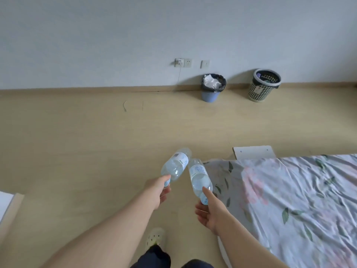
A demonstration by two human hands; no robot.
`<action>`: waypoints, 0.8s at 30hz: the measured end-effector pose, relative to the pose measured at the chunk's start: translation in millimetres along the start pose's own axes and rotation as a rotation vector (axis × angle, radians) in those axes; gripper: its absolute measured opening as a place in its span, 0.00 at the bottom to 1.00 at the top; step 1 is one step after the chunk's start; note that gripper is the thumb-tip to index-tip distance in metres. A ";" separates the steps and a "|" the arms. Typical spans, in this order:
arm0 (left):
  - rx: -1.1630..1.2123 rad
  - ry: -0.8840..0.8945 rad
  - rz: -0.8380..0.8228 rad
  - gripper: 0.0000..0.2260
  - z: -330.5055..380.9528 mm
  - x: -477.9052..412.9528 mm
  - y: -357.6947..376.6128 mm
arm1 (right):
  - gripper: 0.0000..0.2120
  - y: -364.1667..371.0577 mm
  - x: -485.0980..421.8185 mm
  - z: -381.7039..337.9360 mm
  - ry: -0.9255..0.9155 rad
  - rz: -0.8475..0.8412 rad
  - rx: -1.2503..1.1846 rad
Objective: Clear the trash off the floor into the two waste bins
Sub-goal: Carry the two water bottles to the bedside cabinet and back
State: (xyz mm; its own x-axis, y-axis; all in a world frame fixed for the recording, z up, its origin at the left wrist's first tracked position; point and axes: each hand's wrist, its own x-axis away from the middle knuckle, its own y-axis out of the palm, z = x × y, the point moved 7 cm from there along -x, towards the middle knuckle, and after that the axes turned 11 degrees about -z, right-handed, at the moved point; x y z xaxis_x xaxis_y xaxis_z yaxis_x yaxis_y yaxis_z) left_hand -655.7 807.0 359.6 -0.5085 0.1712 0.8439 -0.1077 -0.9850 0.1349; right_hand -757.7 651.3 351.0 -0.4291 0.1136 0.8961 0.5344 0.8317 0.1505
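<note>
My left hand [157, 190] grips a clear plastic bottle [176, 165] by its neck, base pointing away from me. My right hand [212, 211] pinches the neck of a second clear bottle [199, 176] with a blue and white label, also base forward. The two bottles almost touch in mid-air above the floor. Far ahead by the wall stand two bins: a blue bin [211, 95] lined with a black bag and holding crumpled white paper, and to its right a white perforated basket [259, 91] with a dark liner.
A bed with a floral sheet [289, 200] fills the lower right, a white board [254, 152] at its far corner. Wall sockets with a plugged charger [178, 62] sit left of the bins. My foot in a pale clog [154, 238] is below. A white furniture edge [7, 206] shows left.
</note>
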 end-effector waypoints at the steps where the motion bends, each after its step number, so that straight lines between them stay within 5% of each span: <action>1: -0.006 0.002 0.005 0.05 17.7 -10.8 -0.3 | 0.17 8.5 -6.9 -15.3 -0.003 0.002 -0.005; 10: -0.105 -0.067 -0.034 0.05 179.0 -138.9 68.3 | 0.19 41.2 -112.4 -194.4 -0.009 0.032 -0.090; 24: -0.238 0.032 -0.116 0.07 489.3 -328.6 295.8 | 0.18 4.0 -266.8 -586.8 -0.103 0.050 -0.057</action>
State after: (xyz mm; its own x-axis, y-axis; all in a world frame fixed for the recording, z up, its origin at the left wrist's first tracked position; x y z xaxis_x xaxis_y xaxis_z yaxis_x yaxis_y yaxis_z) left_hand -102.5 448.5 376.3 -0.5076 0.2871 0.8124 -0.3632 -0.9263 0.1004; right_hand -213.7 305.5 357.5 -0.4716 0.2119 0.8560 0.5962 0.7918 0.1325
